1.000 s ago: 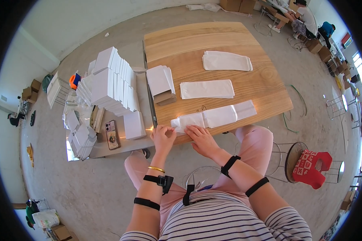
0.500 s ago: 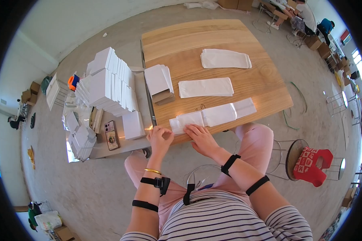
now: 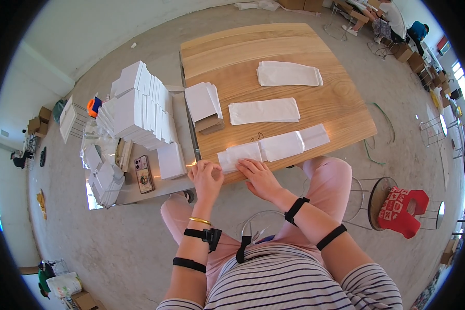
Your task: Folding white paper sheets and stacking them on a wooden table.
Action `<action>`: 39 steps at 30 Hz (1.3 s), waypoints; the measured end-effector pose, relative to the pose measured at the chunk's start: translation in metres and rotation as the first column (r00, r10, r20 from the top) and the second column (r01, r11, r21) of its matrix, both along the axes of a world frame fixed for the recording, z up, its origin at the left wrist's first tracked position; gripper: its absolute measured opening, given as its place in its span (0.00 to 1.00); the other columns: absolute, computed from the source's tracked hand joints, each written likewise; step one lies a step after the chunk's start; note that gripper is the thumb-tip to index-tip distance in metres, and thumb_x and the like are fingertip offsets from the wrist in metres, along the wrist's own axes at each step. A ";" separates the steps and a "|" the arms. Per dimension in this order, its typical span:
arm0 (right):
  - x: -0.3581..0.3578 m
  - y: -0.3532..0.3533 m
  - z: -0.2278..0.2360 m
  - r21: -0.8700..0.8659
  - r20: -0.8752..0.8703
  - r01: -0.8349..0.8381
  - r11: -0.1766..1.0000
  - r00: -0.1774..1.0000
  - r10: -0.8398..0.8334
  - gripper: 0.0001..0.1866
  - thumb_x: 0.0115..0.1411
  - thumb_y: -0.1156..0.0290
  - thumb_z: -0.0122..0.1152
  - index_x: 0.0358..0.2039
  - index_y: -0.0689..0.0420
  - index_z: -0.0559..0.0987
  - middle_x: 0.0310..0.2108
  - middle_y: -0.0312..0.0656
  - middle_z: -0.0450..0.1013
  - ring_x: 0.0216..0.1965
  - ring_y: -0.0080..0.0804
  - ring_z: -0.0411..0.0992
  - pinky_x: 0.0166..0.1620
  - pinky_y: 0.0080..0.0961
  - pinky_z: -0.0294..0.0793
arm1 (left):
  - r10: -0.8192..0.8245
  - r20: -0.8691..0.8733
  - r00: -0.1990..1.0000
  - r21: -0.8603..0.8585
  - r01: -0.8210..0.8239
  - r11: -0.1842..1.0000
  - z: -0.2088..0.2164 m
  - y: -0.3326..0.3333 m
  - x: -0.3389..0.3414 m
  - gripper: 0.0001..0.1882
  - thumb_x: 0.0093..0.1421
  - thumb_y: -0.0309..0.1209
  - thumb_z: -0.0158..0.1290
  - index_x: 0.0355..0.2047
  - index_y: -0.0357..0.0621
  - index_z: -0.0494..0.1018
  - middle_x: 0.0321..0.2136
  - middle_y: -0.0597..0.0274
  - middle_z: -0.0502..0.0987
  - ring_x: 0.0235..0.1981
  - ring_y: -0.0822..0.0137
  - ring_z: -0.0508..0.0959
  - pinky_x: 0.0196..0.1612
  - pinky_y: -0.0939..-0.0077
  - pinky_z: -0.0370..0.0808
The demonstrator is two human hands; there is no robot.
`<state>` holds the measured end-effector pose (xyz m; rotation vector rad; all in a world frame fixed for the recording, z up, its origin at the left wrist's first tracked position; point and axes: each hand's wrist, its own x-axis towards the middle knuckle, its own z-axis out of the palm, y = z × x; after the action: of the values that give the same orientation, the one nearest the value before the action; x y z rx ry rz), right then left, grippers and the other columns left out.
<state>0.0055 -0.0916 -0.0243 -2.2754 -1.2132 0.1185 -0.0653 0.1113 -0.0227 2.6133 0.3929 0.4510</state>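
A long white folded sheet (image 3: 282,146), paper or thin bag material, lies along the table's near edge. My right hand (image 3: 261,179) rests on its left part, fingers stretched out flat. Just off the sheet's left end is my left hand (image 3: 206,176), its fingertips closed in a pinch; whatever is between them is too small to make out. Farther back lie two flat stacks of white folded sheets, a middle stack (image 3: 264,111) and a far stack (image 3: 289,74). Left of them sits a white open-ended box (image 3: 203,101) with a brown inside.
Beside the wooden tabletop (image 3: 232,49), a lower metal surface (image 3: 133,191) carries a tall pile of white boxes (image 3: 139,111), a phone (image 3: 143,174) and an orange-and-blue tape roll (image 3: 93,106). A stool (image 3: 380,199) with a red bag (image 3: 401,211) stands right. People sit at the far right.
Hardly anything differs. My left hand has shifted up very slightly with the fingers still pinched; my right hand stays on the sheet.
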 end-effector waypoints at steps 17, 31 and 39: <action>0.001 0.000 -0.004 0.025 0.013 0.008 1.000 1.000 -0.008 0.35 0.49 0.77 0.63 0.60 0.56 0.68 0.62 0.42 0.62 0.65 0.42 0.58 0.64 0.40 0.61 | -0.005 0.114 0.993 0.095 -0.006 0.996 -0.002 -0.015 0.012 0.09 0.48 0.30 0.63 0.31 0.50 0.77 0.39 0.68 0.73 0.47 0.59 0.70 0.55 0.57 0.59; 0.000 0.001 -0.002 0.018 0.020 -0.006 1.000 1.000 0.005 0.35 0.49 0.76 0.65 0.60 0.57 0.68 0.61 0.42 0.62 0.65 0.42 0.58 0.64 0.39 0.61 | 0.163 0.009 0.987 0.022 -0.163 0.986 -0.009 -0.006 -0.023 0.15 0.48 0.29 0.61 0.38 0.51 0.75 0.44 0.62 0.72 0.51 0.56 0.69 0.56 0.56 0.59; 0.002 -0.001 -0.005 0.089 0.000 0.014 0.996 1.000 -0.014 0.31 0.50 0.75 0.64 0.57 0.59 0.70 0.59 0.45 0.64 0.64 0.45 0.60 0.63 0.41 0.62 | -0.278 -0.090 0.956 0.140 0.288 0.947 -0.004 -0.052 -0.007 0.37 0.64 0.47 0.50 0.67 0.40 0.56 0.68 0.48 0.54 0.71 0.49 0.50 0.71 0.46 0.42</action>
<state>0.0078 -0.0921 -0.0291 -2.2067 -1.1793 0.0567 -0.0722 0.0596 -0.0263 2.7801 -0.0001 0.3037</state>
